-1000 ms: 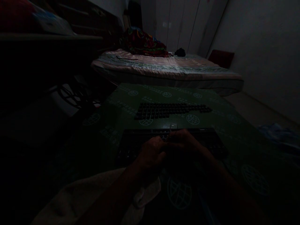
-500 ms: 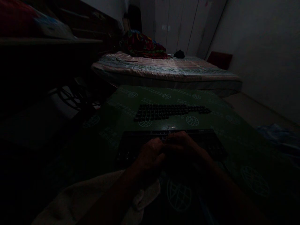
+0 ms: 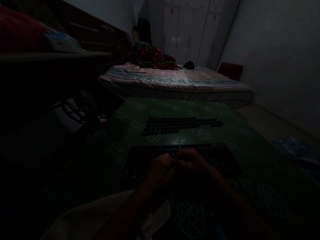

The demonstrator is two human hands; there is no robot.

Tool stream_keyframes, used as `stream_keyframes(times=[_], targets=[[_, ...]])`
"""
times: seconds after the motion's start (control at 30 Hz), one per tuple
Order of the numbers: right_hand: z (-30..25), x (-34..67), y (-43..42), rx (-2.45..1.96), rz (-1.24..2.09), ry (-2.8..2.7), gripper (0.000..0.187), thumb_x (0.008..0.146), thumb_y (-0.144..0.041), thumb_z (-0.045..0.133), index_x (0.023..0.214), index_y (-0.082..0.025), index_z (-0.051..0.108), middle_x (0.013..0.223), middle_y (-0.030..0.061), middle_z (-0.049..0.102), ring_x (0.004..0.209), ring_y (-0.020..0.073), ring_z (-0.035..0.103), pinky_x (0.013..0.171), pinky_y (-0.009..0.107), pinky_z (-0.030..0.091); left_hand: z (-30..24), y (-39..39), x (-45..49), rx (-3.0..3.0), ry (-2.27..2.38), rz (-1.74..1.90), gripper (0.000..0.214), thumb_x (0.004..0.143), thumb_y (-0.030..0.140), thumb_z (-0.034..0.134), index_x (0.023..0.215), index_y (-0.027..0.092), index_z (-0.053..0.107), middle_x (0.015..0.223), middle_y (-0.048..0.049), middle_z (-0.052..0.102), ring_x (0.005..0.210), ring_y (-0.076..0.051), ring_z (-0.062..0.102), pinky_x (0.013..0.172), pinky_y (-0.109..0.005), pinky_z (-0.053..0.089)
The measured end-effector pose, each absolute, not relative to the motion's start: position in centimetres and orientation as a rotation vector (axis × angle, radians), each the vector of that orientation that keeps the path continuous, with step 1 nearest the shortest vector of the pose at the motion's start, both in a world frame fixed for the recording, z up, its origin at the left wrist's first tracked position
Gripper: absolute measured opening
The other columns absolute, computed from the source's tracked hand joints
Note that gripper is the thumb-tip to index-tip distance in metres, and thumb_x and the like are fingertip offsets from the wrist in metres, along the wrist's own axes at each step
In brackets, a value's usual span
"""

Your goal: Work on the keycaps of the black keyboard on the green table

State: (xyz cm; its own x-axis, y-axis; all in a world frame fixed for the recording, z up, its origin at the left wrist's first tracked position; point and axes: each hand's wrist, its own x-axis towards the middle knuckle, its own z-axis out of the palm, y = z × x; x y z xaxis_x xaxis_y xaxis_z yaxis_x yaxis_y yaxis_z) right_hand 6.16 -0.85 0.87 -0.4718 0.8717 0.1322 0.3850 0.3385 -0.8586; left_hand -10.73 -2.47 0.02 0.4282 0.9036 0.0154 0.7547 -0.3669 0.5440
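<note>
A dark keyboard lies on the green table, with many of its keys off and some still at its left and right ends. Both hands meet over its middle. My left hand is closed, its fingers curled against my right hand; whatever they grip is hidden. My right hand is pinched around a wire keycap puller, whose thin loop sticks up beyond the fingers. Past the keyboard, loose black keycaps lie in rows. Dim light hides the fingertips' detail.
The green table carries printed globe marks. A pale cloth lies at its near left, under my left forearm. Beyond the table stands a bed with a red patterned blanket. A dark shelf is at left.
The camera has tilted up slightly, so everything sits a little lower in the picture. My hands stay together over the keyboard, with only slight finger movement.
</note>
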Motion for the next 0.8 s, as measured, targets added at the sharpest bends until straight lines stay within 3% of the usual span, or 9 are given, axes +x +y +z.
stream_keyframes(times=[0.17, 0.37, 0.8], targets=[[0.0, 5.9, -0.8, -1.092, 1.086, -1.904, 0.022, 0.078, -0.031, 0.050, 0.067, -0.014, 0.059, 0.060, -0.0004, 0.053, 0.058, 0.0103, 0.048, 0.049, 0.018, 0.036, 0.3, -2.4, -10.6, 2.258, 1.411, 0.430, 0.006, 0.073, 0.023, 0.048, 0.073, 0.019, 0.053, 0.076, -0.0003, 0.053, 0.075, -0.015, 0.052, 0.062, -0.023, 0.040], [-1.1, 5.6, -0.7, -1.031, 1.241, -1.697, 0.022, 0.079, -0.036, 0.051, 0.074, -0.015, 0.060, 0.069, 0.0015, 0.059, 0.063, 0.0126, 0.052, 0.055, 0.021, 0.041, 0.0, -2.2, -10.7, 2.288, 1.361, 0.420, 0.015, 0.071, 0.018, 0.048, 0.083, 0.020, 0.057, 0.088, -0.0025, 0.056, 0.086, -0.018, 0.052, 0.072, -0.027, 0.042], [-1.4, 5.6, -0.5, -0.993, 1.476, -1.399, 0.027, 0.072, -0.042, 0.059, 0.070, -0.015, 0.056, 0.063, -0.0001, 0.054, 0.057, 0.0104, 0.049, 0.053, 0.020, 0.040, 0.0, -2.6, -10.5, 2.331, 1.342, 0.478, 0.019, 0.077, 0.020, 0.046, 0.090, 0.023, 0.059, 0.091, -0.0020, 0.059, 0.086, -0.017, 0.053, 0.077, -0.028, 0.043]])
